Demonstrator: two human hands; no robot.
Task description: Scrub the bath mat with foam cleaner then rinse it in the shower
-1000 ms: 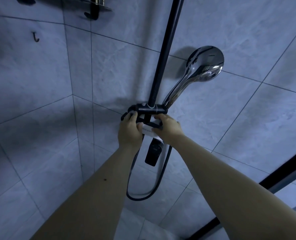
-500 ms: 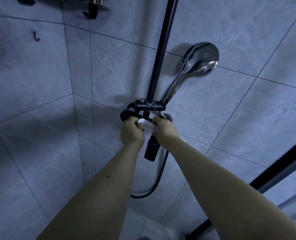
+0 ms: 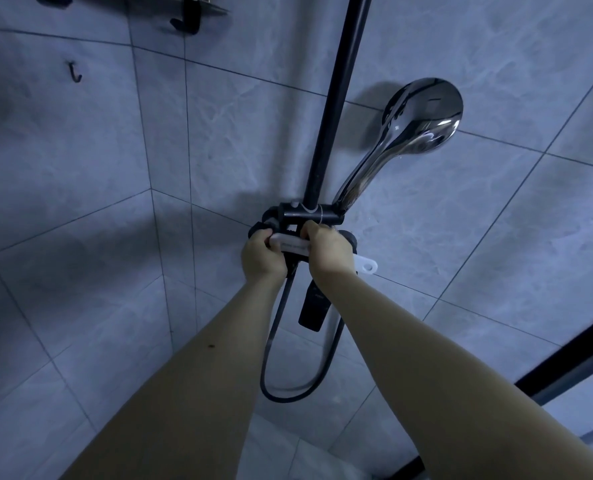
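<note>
Change: since a second ago both hands have slid down from the black slider bracket [image 3: 305, 213] onto the white handle [image 3: 292, 244] and the black mixer valve [image 3: 263, 227] beneath it.
Left grip: left hand [image 3: 262, 258] curled round the valve's left end and the handle's tip.
Right grip: right hand [image 3: 329, 252] wrapped over the white handle, whose looped end [image 3: 367, 265] pokes out past the wrist.
Bath mat: not in view; probably lower, out of frame.
Risk: a hard twist could send a sudden spray from the chrome shower head [image 3: 423, 116], angled outward, or jolt it in its holder.
Count: two hands, one shower head, one riser rail [image 3: 336, 98], one hose loop [image 3: 270, 375], one small wall hook [image 3: 75, 71].
</note>
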